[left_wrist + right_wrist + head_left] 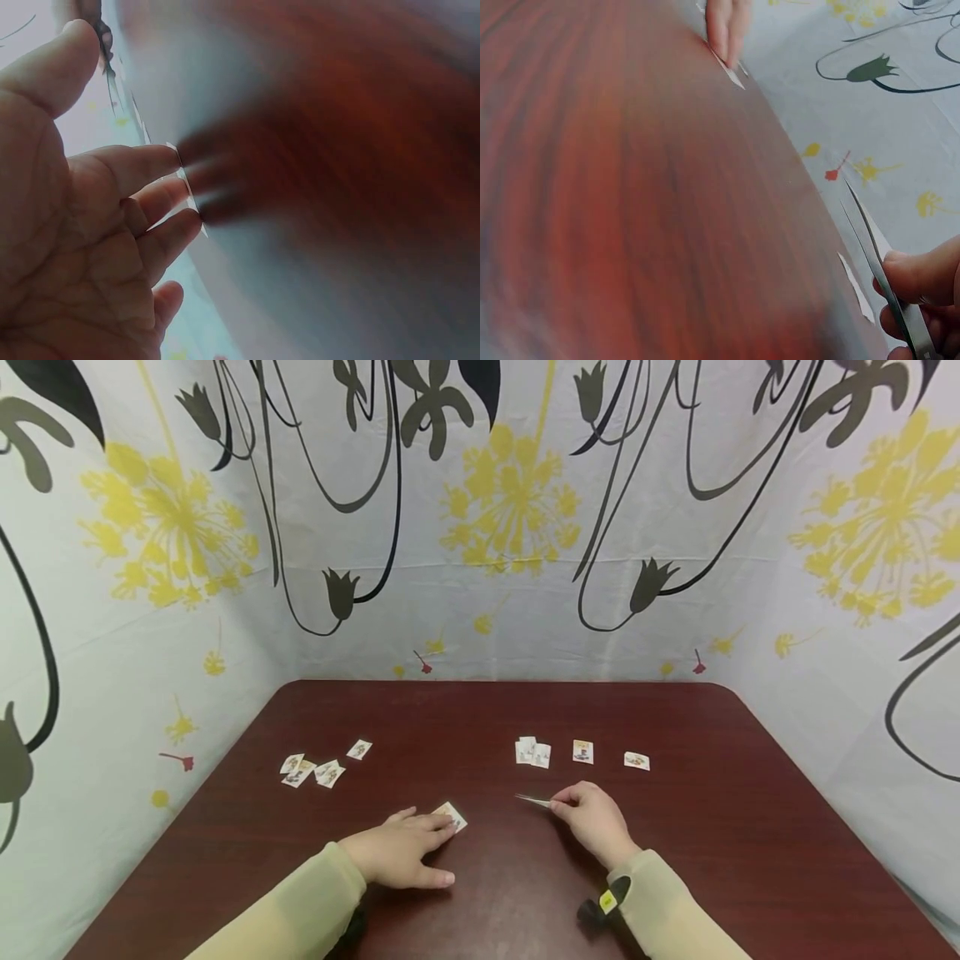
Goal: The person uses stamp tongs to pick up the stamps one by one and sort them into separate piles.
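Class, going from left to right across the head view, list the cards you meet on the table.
A loose cluster of small white rectangular printed cards, a lone card, a card partly under the bare left hand a tight group of cards, a single card, the rightmost card.

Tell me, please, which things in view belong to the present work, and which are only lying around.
Likely in the work:
tweezers, in the right hand
small card, under the left hand
left-side cards
right-side cards

Likely only surroundings:
table
flowered cloth
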Demonstrator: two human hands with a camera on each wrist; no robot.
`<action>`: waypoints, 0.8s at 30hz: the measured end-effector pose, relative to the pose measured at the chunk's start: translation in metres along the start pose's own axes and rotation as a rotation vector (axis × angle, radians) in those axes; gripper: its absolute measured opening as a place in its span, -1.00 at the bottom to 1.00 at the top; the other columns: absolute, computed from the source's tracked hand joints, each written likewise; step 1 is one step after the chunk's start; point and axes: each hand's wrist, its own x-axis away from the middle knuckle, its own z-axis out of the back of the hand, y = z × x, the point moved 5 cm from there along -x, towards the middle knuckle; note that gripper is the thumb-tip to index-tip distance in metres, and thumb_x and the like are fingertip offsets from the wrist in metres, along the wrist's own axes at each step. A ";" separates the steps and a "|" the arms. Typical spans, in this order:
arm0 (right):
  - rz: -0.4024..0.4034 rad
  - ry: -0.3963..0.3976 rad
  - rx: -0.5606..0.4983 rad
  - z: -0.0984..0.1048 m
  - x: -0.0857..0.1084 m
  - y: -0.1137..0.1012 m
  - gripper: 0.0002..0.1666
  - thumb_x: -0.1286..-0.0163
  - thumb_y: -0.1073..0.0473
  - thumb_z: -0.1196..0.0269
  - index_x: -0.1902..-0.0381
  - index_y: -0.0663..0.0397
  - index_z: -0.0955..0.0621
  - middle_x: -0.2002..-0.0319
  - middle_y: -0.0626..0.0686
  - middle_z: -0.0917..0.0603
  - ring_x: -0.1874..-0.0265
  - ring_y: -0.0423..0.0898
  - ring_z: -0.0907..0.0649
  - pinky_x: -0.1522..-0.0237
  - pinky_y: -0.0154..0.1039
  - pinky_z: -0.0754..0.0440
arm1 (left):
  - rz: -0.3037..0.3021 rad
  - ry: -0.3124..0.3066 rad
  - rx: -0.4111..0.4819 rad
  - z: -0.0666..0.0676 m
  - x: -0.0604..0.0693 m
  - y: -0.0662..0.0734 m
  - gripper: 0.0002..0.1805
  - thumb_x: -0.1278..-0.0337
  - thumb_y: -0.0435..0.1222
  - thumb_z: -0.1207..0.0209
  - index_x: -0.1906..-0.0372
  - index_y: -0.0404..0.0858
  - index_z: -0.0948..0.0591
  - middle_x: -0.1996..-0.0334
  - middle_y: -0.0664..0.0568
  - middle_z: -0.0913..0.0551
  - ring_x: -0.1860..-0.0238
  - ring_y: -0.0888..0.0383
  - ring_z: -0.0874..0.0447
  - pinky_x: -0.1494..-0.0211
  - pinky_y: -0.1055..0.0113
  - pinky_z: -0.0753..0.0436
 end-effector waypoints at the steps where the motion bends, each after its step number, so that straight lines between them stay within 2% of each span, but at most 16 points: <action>1: 0.006 -0.004 0.003 -0.001 0.001 -0.001 -0.95 -0.21 0.11 -0.35 0.44 -0.15 -0.73 0.34 -0.13 -0.61 0.22 -0.09 -0.61 0.13 -0.11 -0.51 | -0.004 -0.003 -0.005 0.000 -0.003 0.002 -0.15 -0.18 0.29 -0.03 -0.42 -0.18 -0.34 -0.43 0.02 -0.25 -0.43 0.05 -0.18 -0.46 -0.04 -0.03; 9: 0.036 -0.040 0.028 -0.007 0.005 -0.005 -0.93 -0.18 0.12 -0.37 0.49 -0.16 -0.72 0.36 -0.16 -0.59 0.30 -0.15 -0.58 0.19 -0.14 -0.51 | -0.034 -0.004 -0.027 0.001 -0.018 0.014 -0.15 -0.17 0.28 -0.05 -0.43 -0.16 -0.32 -0.43 0.05 -0.24 -0.43 0.06 -0.17 -0.46 -0.01 -0.02; 24: 0.078 -0.048 0.055 -0.009 0.008 -0.009 -0.91 -0.17 0.14 -0.37 0.51 -0.16 -0.71 0.38 -0.18 -0.57 0.37 -0.19 -0.56 0.25 -0.17 -0.51 | -0.089 -0.014 -0.046 0.001 -0.034 0.034 -0.15 -0.18 0.28 -0.04 -0.44 -0.12 -0.30 -0.45 0.08 -0.21 -0.45 0.14 -0.12 -0.46 -0.05 -0.03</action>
